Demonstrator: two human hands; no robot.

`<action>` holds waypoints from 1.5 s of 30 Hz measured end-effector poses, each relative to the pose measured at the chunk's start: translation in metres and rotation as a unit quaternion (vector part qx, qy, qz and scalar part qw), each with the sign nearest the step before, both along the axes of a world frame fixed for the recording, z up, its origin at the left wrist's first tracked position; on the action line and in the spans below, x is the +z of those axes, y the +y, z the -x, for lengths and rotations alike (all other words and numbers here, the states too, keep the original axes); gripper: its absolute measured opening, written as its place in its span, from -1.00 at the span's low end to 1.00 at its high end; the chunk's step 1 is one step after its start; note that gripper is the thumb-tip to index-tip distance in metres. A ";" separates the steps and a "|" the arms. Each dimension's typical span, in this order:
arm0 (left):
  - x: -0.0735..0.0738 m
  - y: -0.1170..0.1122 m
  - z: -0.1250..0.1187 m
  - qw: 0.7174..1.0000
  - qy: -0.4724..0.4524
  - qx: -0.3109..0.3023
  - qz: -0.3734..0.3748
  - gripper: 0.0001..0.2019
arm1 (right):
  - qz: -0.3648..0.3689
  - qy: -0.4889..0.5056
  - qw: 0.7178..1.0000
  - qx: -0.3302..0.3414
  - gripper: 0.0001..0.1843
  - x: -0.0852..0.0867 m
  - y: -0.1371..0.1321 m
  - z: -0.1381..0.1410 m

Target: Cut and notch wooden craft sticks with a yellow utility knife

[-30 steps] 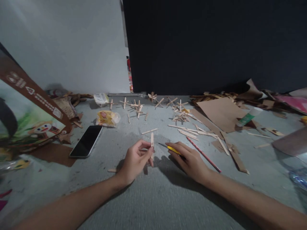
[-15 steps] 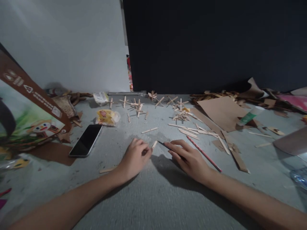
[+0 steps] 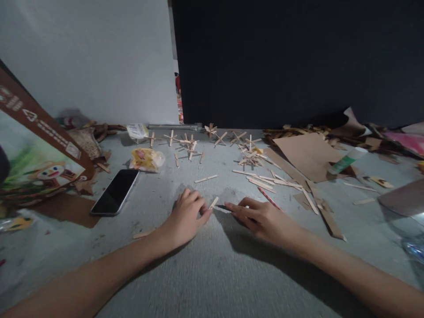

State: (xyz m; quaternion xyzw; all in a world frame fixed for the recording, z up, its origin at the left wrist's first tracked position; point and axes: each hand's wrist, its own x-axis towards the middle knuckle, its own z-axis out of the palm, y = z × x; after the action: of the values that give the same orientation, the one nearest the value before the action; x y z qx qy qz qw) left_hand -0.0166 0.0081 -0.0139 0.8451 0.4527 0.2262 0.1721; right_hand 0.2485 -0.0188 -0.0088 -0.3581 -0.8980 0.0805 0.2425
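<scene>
My left hand (image 3: 189,215) is closed, its fingertips pinning a short wooden craft stick (image 3: 213,202) against the table. From the right, my right hand (image 3: 265,217) grips a slim dark pointed tool (image 3: 224,207); whether it is a pen or a craft knife I cannot tell. Its tip meets or nearly meets the stick's side. Just beyond the hands lies a loose craft stick (image 3: 206,179). Another stick (image 3: 143,234) is partly covered by my left forearm. A red patterned pencil-like rod (image 3: 269,198) runs behind my right hand, which hides its near end.
Several crossed-stick pieces (image 3: 191,149) stand at the back, and loose sticks (image 3: 261,183) lie right of centre. A phone (image 3: 115,192), a yellow packet (image 3: 145,159) and a printed bag (image 3: 46,150) are at left. Cardboard (image 3: 306,154) and a glue stick (image 3: 350,160) lie at right.
The dark tool's tip has moved left and down, closer to the near part of the short stick. My right hand has shifted slightly, covering more of the red rod.
</scene>
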 end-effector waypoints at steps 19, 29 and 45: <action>0.005 0.007 0.007 0.998 -0.015 -0.052 0.026 -0.63 | 0.040 -0.020 0.999 0.012 -0.52 -0.001 0.001 -0.001; 0.002 0.012 0.010 0.998 0.012 -0.038 0.045 -0.62 | 0.047 -0.034 0.998 0.011 -0.51 -0.004 0.002 0.001; 0.010 0.021 0.015 0.993 0.016 -0.107 0.053 -0.69 | -0.054 -0.185 0.981 0.001 -0.35 0.000 -0.003 0.007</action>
State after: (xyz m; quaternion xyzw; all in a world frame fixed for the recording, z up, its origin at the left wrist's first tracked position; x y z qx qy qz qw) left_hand -0.0319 0.0290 -0.0038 0.8821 0.3736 0.1682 0.2324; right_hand 0.2413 -0.0213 -0.0089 -0.3527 -0.9306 -0.0356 0.0908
